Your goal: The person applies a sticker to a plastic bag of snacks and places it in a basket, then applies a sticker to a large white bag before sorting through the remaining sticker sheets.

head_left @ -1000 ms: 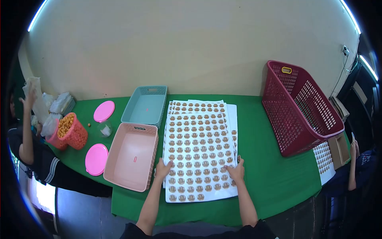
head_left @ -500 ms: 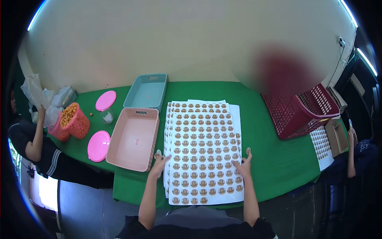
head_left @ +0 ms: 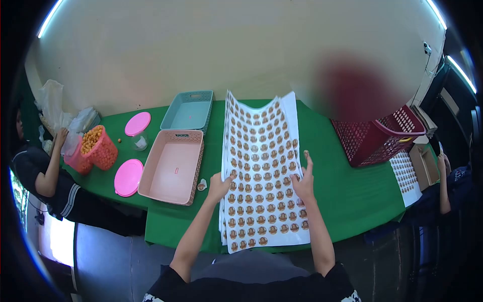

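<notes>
A stack of white sticker sheets (head_left: 261, 181) printed with rows of round brown labels is in front of me, its sides curved upward and its far corners lifted. My left hand (head_left: 220, 187) is closed on the stack's left edge, thumb on top. At the right edge my right hand (head_left: 303, 184) grips the stack with its thumb over the labels. The right index finger points up, and a small brown round sticker (head_left: 306, 152) appears to be on its tip. A crumpled label scrap (head_left: 202, 184) lies left of my left hand.
A pink basket (head_left: 171, 168) and a teal basket (head_left: 187, 111) stand left on the green tablecloth (head_left: 347, 201). Beyond are pink lids (head_left: 129, 177), a clear jar (head_left: 140, 142) and pink tubs (head_left: 103, 153). Right is a maroon basket (head_left: 372, 143). People work at both ends.
Both hands have closed on the sheet stack, which was flat and is now bent up at its sides and far end. The scrap beside my left hand now lies on the cloth.
</notes>
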A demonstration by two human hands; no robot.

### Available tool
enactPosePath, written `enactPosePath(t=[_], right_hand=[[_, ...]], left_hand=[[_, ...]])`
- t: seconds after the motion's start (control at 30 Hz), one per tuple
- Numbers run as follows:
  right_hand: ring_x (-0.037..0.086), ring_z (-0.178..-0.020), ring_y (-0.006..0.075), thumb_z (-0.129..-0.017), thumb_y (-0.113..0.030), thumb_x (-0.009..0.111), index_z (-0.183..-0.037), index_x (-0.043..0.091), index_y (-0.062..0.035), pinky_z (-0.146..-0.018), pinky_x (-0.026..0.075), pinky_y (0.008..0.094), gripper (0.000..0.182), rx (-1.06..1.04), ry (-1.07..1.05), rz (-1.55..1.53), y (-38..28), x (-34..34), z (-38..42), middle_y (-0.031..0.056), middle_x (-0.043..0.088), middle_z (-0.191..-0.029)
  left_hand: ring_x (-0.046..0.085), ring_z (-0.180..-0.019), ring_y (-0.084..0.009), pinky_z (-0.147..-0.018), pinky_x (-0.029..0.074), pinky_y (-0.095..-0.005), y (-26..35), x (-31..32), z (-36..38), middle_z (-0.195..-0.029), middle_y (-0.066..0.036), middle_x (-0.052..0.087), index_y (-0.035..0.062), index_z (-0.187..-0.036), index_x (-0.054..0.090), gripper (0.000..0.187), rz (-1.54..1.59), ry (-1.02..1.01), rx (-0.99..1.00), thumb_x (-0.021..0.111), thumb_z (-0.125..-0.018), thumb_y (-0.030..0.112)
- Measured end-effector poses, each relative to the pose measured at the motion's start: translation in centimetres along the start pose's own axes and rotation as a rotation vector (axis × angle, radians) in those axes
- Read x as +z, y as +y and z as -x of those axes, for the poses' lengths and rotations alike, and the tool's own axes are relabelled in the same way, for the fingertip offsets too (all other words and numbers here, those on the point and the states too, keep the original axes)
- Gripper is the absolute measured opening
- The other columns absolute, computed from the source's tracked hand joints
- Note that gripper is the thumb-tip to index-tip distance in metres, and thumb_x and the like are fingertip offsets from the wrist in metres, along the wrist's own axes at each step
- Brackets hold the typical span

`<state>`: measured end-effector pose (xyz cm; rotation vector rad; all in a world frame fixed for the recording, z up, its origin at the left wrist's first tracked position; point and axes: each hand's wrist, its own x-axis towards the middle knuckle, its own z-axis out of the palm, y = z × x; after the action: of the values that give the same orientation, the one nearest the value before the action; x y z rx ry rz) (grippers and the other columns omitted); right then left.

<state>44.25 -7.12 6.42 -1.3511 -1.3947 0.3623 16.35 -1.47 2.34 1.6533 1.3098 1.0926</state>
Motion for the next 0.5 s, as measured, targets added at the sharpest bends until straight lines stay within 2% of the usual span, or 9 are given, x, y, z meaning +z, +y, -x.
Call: enactPosePath(t=[0.1, 0.13, 0.17, 0.23, 0.3, 0.37, 0.4, 0.43, 0.5], right_hand=[[0.05, -0.106, 0.0249, -0.071, 0.008, 0.055, -0.132, 0.016, -0.006, -0.087, 0.042, 0.0325, 0.075, 0.003, 0.138, -0.089, -5.2, -1.9, -0.5, 0.0201, 0.034, -0.129], [0.055, -0.096, 0.0229, -0.072, 0.008, 0.057, -0.132, 0.013, -0.0052, -0.084, 0.043, 0.0293, 0.076, 0.077, 0.164, -0.192, -5.7, -2.4, -0.4, 0.0225, 0.046, -0.117], [0.055, -0.096, 0.0229, -0.072, 0.008, 0.057, -0.132, 0.013, -0.0052, -0.084, 0.043, 0.0293, 0.076, 0.075, 0.165, -0.192, -6.7, -2.9, -0.5, 0.0225, 0.046, -0.117], [0.053, -0.096, 0.0209, -0.073, 0.006, 0.057, -0.133, 0.006, -0.0021, -0.083, 0.042, 0.0282, 0.079, -0.021, 0.294, -0.348, -9.1, -3.6, -0.5, 0.0228, 0.049, -0.107], [0.052, -0.097, 0.0205, -0.072, 0.005, 0.06, -0.132, 0.008, -0.0011, -0.083, 0.041, 0.0292, 0.079, -0.035, 0.308, -0.402, -8.8, -4.1, -0.9, 0.0196, 0.048, -0.109], [0.05, -0.098, 0.0202, -0.07, 0.003, 0.063, -0.131, 0.013, 0.0009, -0.085, 0.04, 0.0304, 0.079, -0.197, 0.358, -0.298, -7.6, -4.7, -1.2, 0.0166, 0.047, -0.111], [0.049, -0.101, 0.0222, -0.066, -0.002, 0.071, -0.128, 0.017, 0.0047, -0.087, 0.039, 0.0319, 0.082, -0.162, 0.287, -0.324, -7.5, -5.3, -1.5, 0.0164, 0.041, -0.118], [0.049, -0.101, 0.0222, -0.066, -0.002, 0.071, -0.128, 0.017, 0.0047, -0.087, 0.039, 0.0319, 0.082, -0.161, 0.281, -0.325, -7.6, -5.2, -1.2, 0.0164, 0.041, -0.118], [0.049, -0.101, 0.0225, -0.064, -0.004, 0.073, -0.125, 0.023, 0.0047, -0.088, 0.039, 0.0338, 0.079, 0.098, 0.274, -0.436, -8.5, -5.2, -0.8, 0.0162, 0.043, -0.117]], left_hand=[[0.056, -0.068, -0.0126, -0.062, 0.045, -0.0287, 6.4, -1.7, 2.0, -0.077, -0.012, 0.062, -0.0051, -0.093, 0.057, 0.021, 0.123, 0.119, -0.003, 0.056, -0.079, 0.01], [0.057, -0.069, -0.0122, -0.063, 0.045, -0.027, 7.1, -1.9, 2.1, -0.076, -0.011, 0.063, -0.0061, -0.092, 0.057, 0.022, 0.183, 0.181, 0.061, 0.057, -0.079, 0.011], [0.058, -0.071, -0.0122, -0.065, 0.045, -0.0271, 8.0, -2.4, 2.2, -0.076, -0.01, 0.063, -0.006, -0.089, 0.058, 0.02, 0.224, 0.223, 0.05, 0.058, -0.08, 0.011], [0.058, -0.077, -0.0144, -0.069, 0.046, -0.0275, 10.7, -3.6, 2.7, -0.084, -0.01, 0.062, -0.006, -0.094, 0.055, 0.025, 0.322, 0.233, 0.068, 0.061, -0.077, 0.013], [0.058, -0.081, -0.0163, -0.073, 0.046, -0.0287, 12.9, -5.0, 3.2, -0.09, -0.011, 0.061, -0.0059, -0.099, 0.052, 0.032, 0.431, 0.201, 0.098, 0.062, -0.075, 0.013], [0.057, -0.085, -0.0183, -0.076, 0.046, -0.0299, 13.0, -6.0, 3.1, -0.095, -0.013, 0.059, -0.0058, -0.104, 0.048, 0.04, 0.536, 0.173, 0.126, 0.064, -0.073, 0.013], [0.056, -0.089, -0.0196, -0.079, 0.045, -0.0311, 12.6, -6.4, 3.0, -0.1, -0.014, 0.057, -0.0053, -0.109, 0.045, 0.047, 0.58, 0.189, 0.095, 0.066, -0.071, 0.013], [0.055, -0.093, -0.0209, -0.082, 0.045, -0.0323, 12.2, -6.7, 2.9, -0.104, -0.015, 0.055, -0.0049, -0.113, 0.041, 0.054, 0.624, 0.205, 0.063, 0.067, -0.069, 0.013], [0.054, -0.095, -0.0215, -0.082, 0.044, -0.0345, 11.7, -6.5, 2.7, -0.103, -0.015, 0.055, -0.0038, -0.112, 0.041, 0.055, 0.601, 0.217, 0.039, 0.068, -0.068, 0.011]])
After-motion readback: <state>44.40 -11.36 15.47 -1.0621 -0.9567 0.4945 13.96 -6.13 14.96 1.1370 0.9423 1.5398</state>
